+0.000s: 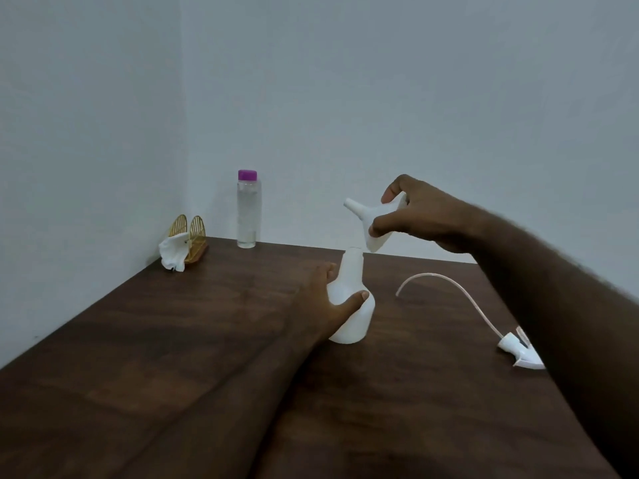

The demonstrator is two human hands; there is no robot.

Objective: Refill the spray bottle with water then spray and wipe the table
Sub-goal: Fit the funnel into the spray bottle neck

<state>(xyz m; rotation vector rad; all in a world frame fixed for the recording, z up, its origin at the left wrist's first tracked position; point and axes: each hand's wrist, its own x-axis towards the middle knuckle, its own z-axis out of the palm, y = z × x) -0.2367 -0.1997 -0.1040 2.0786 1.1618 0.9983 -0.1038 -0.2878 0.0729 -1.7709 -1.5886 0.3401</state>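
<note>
A white spray bottle (pixel 352 299) stands upright on the dark wooden table (pixel 173 340), its neck uncapped. My left hand (pixel 321 302) grips its lower body. Just above the bottle's mouth my right hand (pixel 415 216) holds a white funnel (pixel 375 219), tilted with its spout pointing left. The spray head (pixel 518 350) with its long curved tube lies on the table at the right, partly hidden by my right forearm. A clear water bottle (pixel 248 209) with a purple cap stands at the table's far edge by the wall.
A gold wire holder (pixel 193 236) with a white cloth (pixel 173 254) draped on it sits in the back left corner. Grey walls close the table on the left and far sides.
</note>
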